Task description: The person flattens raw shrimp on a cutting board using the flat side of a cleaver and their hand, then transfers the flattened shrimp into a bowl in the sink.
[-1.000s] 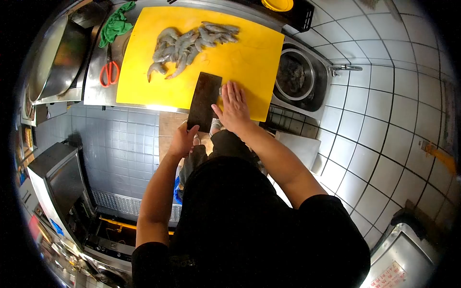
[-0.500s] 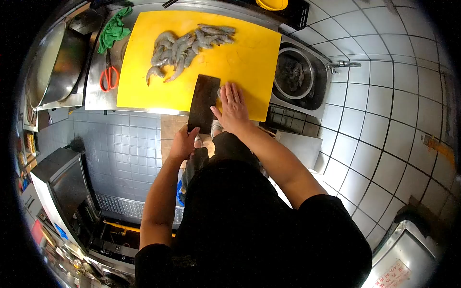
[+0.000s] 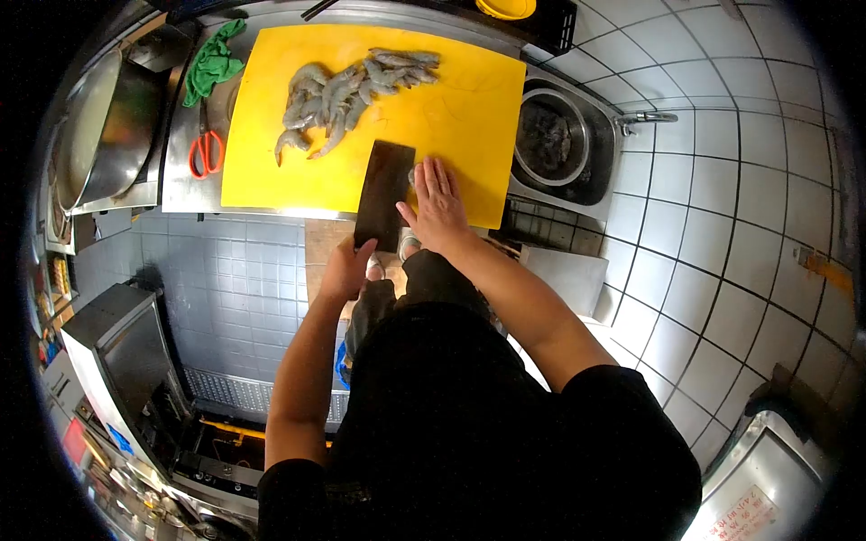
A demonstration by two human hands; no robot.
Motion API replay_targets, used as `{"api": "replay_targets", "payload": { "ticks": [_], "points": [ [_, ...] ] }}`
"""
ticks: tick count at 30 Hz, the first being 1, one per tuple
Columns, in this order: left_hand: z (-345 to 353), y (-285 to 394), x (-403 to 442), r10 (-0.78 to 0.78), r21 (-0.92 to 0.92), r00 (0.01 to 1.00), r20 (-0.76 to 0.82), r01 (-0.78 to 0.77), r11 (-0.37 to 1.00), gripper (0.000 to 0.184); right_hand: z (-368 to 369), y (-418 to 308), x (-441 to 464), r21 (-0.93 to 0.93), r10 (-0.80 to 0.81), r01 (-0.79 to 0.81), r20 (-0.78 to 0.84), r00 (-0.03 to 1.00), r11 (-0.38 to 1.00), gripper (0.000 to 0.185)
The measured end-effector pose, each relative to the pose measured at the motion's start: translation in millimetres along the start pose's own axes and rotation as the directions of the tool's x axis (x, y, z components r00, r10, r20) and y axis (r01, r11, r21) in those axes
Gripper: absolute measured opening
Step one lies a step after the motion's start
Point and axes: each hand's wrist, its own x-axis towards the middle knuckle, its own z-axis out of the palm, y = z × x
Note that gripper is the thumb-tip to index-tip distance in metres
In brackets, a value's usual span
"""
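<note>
My left hand (image 3: pixel 348 269) is closed at the near end of a dark, broad-bladed cleaver (image 3: pixel 385 194), thumb on top; the handle is hidden in the grip. The blade's far part lies over the front edge of a yellow cutting board (image 3: pixel 262 171). Just right of the blade, my right hand (image 3: pixel 439 209) rests flat on the board with fingers stretched out. A small grey bit, apparently a shrimp (image 3: pixel 411 177), shows between the fingers and the blade, mostly hidden. Farther back on the board lies a pile of raw grey shrimp (image 3: pixel 338 97).
Orange-handled scissors (image 3: pixel 207 153) and a green cloth (image 3: pixel 215 65) lie left of the board. A large metal wok (image 3: pixel 117 135) stands beyond them. On the right, a sink (image 3: pixel 591 194) holds a round bowl (image 3: pixel 585 135) of dark shrimp. A yellow bowl (image 3: pixel 507 8) sits at the back.
Both hands and the cleaver keep nearly the same place on the board. The whole view has shifted slightly; the shrimp pile looks unchanged.
</note>
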Motion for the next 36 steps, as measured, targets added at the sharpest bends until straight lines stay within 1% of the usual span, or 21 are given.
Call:
{"api": "replay_targets", "payload": {
  "ticks": [2, 3, 6, 7, 9, 11, 14, 15, 18, 19, 22, 25, 28, 30, 31, 34, 35, 36],
  "points": [
    [7, -1, 25, 0.044, 0.074, 0.998, -0.045, -0.04, 0.996, 0.035, -3, -2, 1, 0.004, 0.014, -0.014, 0.012, 1.0, 1.0, 0.085],
    [5, 17, 25, 0.051, 0.042, 0.996, -0.072, -0.048, 0.998, 0.037, -3, -2, -1, 0.005, 0.021, -0.021, 0.021, 1.0, 1.0, 0.085],
    [0, 14, 25, 0.075, 0.088, 0.997, -0.036, -0.071, 0.994, 0.038, -3, -1, -2, 0.01, 0.009, -0.009, 0.011, 1.0, 1.0, 0.085],
    [-1, 8, 21, -0.058, 0.112, 0.998, 0.017, 0.055, 0.992, 0.038, -4, -2, -3, 0.0, 0.01, -0.01, 0.023, 1.0, 1.0, 0.085],
    [-1, -10, 1, -0.031, 0.073, 0.999, 0.029, 0.029, 0.997, 0.034, -8, -3, -1, -0.019, 0.017, -0.016, 0.037, 0.999, 1.0, 0.085],
    [-1, -21, -11, -0.012, 0.038, 0.999, 0.034, 0.01, 0.999, 0.032, -2, 0, -3, 0.006, 0.004, -0.004, -0.001, 1.0, 1.0, 0.085],
    [-4, -3, 3, 0.014, 0.016, 0.998, 0.062, -0.015, 1.0, 0.034, 2, 1, -4, 0.014, -0.004, 0.005, -0.059, 0.998, 1.0, 0.084],
    [-6, 14, 8, -0.019, 0.072, 0.996, 0.088, 0.012, 0.997, 0.037, 2, 0, -4, 0.013, -0.005, 0.006, -0.08, 0.997, 1.0, 0.083],
    [-3, 36, 29, 0.023, 0.13, 0.998, 0.051, -0.03, 0.991, 0.04, 2, -1, -4, 0.03, 0.003, -0.001, -0.068, 0.998, 1.0, 0.083],
    [-6, 48, 27, -0.022, 0.157, 0.999, 0.044, 0.015, 0.987, 0.041, 4, 0, -4, 0.037, 0.004, -0.002, -0.067, 0.998, 0.999, 0.084],
    [-3, 26, 35, 0.151, 0.284, 0.988, -0.012, -0.141, 0.948, 0.04, 8, 0, -5, 0.043, -0.004, 0.007, -0.063, 0.998, 0.999, 0.086],
    [-10, 24, 12, 0.074, 0.127, 0.997, 0.026, -0.076, 0.989, 0.037, 5, 4, -5, 0.017, -0.027, 0.029, -0.078, 0.997, 0.999, 0.085],
    [-21, 19, -19, -0.015, 0.007, 1.0, -0.008, 0.015, 1.0, 0.032, 3, 4, -8, 0.005, -0.032, 0.033, -0.133, 0.991, 0.999, 0.081],
    [-25, 26, -35, -0.112, 0.021, 0.993, -0.045, 0.113, 0.993, 0.029, 0, 4, -9, -0.024, -0.056, 0.052, -0.183, 0.982, 0.998, 0.079],
    [-26, 29, -39, -0.161, 0.025, 0.985, -0.067, 0.163, 0.986, 0.028, 4, 6, -7, -0.031, -0.099, 0.096, -0.144, 0.985, 0.995, 0.077],
    [-19, 13, -35, -0.189, -0.063, 0.978, -0.083, 0.184, 0.981, 0.028, 1, 14, -12, 0.042, -0.247, 0.26, -0.194, 0.949, 0.965, 0.069],
    [-15, 8, -33, -0.167, -0.053, 0.981, -0.096, 0.162, 0.985, 0.029, 4, 24, -10, 0.036, -0.254, 0.272, -0.255, 0.933, 0.962, 0.064],
    [-11, 2, -31, -0.144, -0.044, 0.983, -0.113, 0.14, 0.989, 0.029, 3, 36, -6, 0.003, -0.221, 0.229, -0.247, 0.943, 0.973, 0.064]
  ]
}}
